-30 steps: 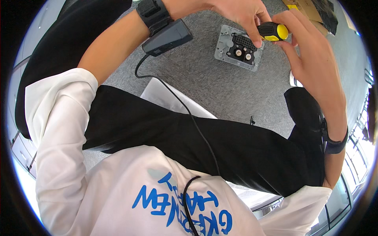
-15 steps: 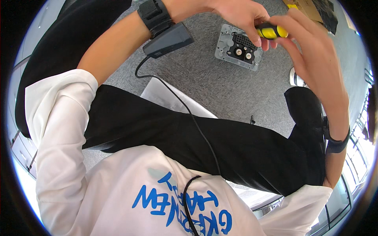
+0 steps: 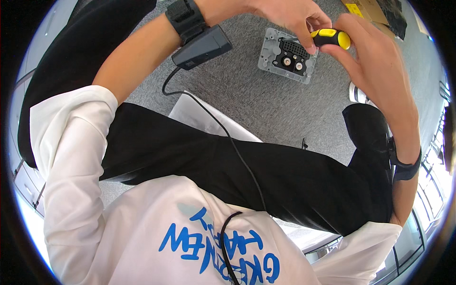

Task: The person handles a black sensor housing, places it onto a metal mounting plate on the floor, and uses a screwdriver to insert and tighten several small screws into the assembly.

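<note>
My right hand is closed around the yellow-and-black handle of a screwdriver, thumb and forefinger pinching it. The tool lies nearly level, and a short stretch of its shaft shows left of my left thumb. My left hand curls round the front end of the handle, with its thumb lying against it; some of its fingers are hidden. Just below is a grey rectangular housing on the carpet. Set into it is a black part with two round metal fittings and a perforated patch. Where the screwdriver's tip rests cannot be made out clearly.
Grey carpet spreads under the housing. A black device is strapped at my left wrist, its cable running across my legs. A white sheet lies by my leg. A cardboard box stands at far right.
The screwdriver handle has turned in my right hand, and its end has shifted slightly right. My right fingers have closed more tightly round it. The housing has hardly moved.
</note>
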The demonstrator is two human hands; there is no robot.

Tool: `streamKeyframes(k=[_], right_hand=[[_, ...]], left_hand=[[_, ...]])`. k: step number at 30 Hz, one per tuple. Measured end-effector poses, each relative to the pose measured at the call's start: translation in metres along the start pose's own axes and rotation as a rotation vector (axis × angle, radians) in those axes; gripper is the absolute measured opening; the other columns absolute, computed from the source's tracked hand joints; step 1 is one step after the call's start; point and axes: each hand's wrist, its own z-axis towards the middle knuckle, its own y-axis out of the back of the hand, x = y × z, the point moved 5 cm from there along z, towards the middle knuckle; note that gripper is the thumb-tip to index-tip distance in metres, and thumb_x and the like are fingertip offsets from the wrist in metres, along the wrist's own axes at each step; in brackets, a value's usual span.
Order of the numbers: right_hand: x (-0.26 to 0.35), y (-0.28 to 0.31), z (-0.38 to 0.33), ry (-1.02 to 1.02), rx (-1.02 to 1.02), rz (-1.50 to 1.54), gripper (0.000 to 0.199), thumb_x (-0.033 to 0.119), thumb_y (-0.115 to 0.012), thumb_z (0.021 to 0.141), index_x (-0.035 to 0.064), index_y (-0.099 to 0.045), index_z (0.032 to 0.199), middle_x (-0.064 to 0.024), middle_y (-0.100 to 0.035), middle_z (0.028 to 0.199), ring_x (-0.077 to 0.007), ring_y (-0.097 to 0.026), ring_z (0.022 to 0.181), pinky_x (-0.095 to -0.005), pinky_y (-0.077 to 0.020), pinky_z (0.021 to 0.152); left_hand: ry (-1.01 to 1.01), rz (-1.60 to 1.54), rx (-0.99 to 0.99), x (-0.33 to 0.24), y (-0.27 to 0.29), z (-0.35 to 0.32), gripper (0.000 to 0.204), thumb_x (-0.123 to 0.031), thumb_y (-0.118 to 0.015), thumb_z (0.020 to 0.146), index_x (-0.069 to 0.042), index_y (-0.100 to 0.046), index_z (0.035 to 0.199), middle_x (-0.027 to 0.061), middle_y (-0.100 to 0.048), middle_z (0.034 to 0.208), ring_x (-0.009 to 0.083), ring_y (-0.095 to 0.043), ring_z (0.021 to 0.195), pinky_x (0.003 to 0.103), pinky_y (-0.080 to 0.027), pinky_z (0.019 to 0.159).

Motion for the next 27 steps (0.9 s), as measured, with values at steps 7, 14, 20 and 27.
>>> streamKeyframes(k=[7, 14, 20, 27], right_hand=[[0.0, -0.006, -0.001, -0.046, 0.14, -0.182, 0.038, 0.041, -0.072, 0.092, 0.0079, -0.066, 0.109, -0.0065, -0.066, 0.086, -0.0252, -0.063, 0.066, -0.0325, -0.047, 0.058], [-0.01, 0.0, -0.014, 0.127, -0.066, 0.045, 0.037, 0.041, -0.074, 0.091, 0.0099, -0.066, 0.11, -0.0074, -0.064, 0.087, -0.0217, -0.062, 0.068, -0.0303, -0.0455, 0.058], [-0.032, -0.019, -0.024, -0.494, 0.602, -0.295, 0.04, 0.041, -0.075, 0.089, 0.01, -0.066, 0.113, -0.0107, -0.065, 0.103, -0.0256, -0.064, 0.087, -0.0307, -0.0493, 0.07], [0.001, 0.002, -0.013, 0.163, 0.087, 0.11, 0.024, 0.016, -0.072, 0.092, 0.0078, -0.066, 0.113, -0.0081, -0.066, 0.103, -0.0275, -0.064, 0.087, -0.0332, -0.0522, 0.073]], left_hand=[[0.136, 0.095, -0.012, 0.015, 0.0, 0.003, 0.029, -0.01, -0.078, 0.084, 0.002, -0.068, 0.109, 0.0034, -0.071, 0.095, 0.0112, -0.063, 0.088, 0.031, -0.052, 0.079], [0.025, -0.028, 0.008, 0.012, -0.003, 0.001, 0.036, -0.009, -0.078, 0.084, 0.002, -0.064, 0.115, 0.0043, -0.071, 0.099, 0.0124, -0.063, 0.091, 0.031, -0.052, 0.083], [0.095, 0.087, -0.077, 0.007, 0.0, 0.003, 0.043, -0.007, -0.078, 0.083, 0.002, -0.06, 0.121, 0.0096, -0.071, 0.102, 0.0164, -0.065, 0.094, 0.034, -0.052, 0.086], [0.057, 0.059, -0.059, 0.017, 0.004, 0.0, 0.042, -0.007, -0.077, 0.083, 0.001, -0.06, 0.121, 0.0108, -0.071, 0.102, 0.0178, -0.065, 0.095, 0.035, -0.052, 0.085]])
